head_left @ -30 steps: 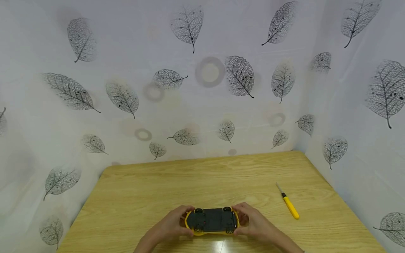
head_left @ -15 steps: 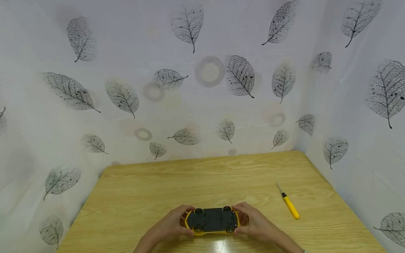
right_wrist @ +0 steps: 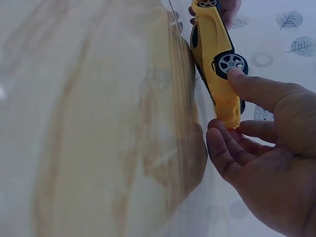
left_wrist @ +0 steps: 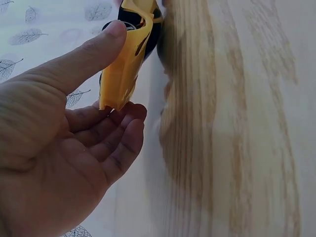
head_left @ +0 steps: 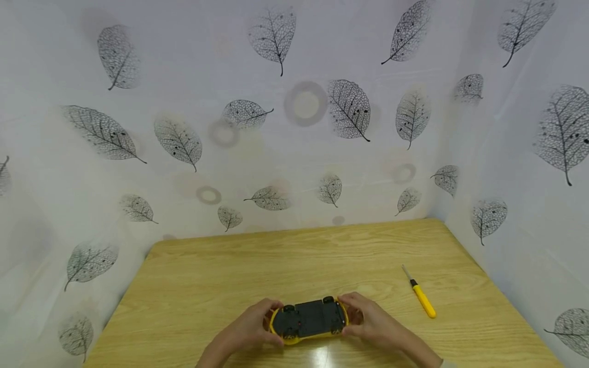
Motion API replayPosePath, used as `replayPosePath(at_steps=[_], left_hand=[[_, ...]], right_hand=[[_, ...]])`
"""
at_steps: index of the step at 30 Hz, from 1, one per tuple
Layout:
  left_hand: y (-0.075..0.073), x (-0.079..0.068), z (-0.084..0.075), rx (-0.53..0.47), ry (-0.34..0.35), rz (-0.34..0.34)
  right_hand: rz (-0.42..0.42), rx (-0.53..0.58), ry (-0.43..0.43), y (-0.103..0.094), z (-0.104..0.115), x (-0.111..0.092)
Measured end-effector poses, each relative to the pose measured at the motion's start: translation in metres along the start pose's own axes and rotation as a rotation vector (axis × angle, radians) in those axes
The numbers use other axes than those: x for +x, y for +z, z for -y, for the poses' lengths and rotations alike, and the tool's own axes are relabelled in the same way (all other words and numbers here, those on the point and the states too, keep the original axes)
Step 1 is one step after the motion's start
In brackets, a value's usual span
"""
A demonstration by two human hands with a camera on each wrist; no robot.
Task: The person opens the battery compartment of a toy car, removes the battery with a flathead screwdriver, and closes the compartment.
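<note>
A yellow toy car point(head_left: 313, 318) lies upside down between both hands near the table's front, its black underside and wheels facing up. My left hand point(head_left: 253, 323) grips its left end, thumb on the near side and fingers round the far side. At the other end, my right hand point(head_left: 370, 322) holds the car the same way. In the right wrist view the right thumb presses beside a silver-spoked wheel point(right_wrist: 232, 64), fingers curled under the yellow end. The left wrist view shows the left thumb on the yellow body point(left_wrist: 121, 74).
A screwdriver point(head_left: 422, 299) with a yellow handle lies on the wooden table point(head_left: 221, 271) to the right, its shaft pointing away. A white curtain point(head_left: 198, 61) with leaf prints surrounds the back and sides of the table.
The car has tilted slightly in my hands: its right end has moved a little away from me, its left end slightly nearer. Both hands keep their hold.
</note>
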State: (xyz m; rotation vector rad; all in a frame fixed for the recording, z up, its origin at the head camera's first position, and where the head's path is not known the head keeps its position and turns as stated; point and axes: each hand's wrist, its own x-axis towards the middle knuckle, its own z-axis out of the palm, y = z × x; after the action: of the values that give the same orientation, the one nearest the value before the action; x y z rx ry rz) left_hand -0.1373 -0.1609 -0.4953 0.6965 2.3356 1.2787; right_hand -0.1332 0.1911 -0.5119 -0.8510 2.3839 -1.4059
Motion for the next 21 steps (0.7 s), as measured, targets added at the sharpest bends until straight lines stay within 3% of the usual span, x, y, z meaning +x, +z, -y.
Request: replayPosePath(at_steps=[12, 21], left_hand=[[0.0037, -0.0018, -0.0057, 0.074, -0.014, 0.006], [0.0099, -0.0023, -0.0081, 0.035, -0.061, 0.022]], right_hand=[[-0.027, 0.02, -0.013, -0.0015, -0.0027, 0.0036], [-0.055, 0.0, 0.013, -0.0014, -0.0006, 0.0055]])
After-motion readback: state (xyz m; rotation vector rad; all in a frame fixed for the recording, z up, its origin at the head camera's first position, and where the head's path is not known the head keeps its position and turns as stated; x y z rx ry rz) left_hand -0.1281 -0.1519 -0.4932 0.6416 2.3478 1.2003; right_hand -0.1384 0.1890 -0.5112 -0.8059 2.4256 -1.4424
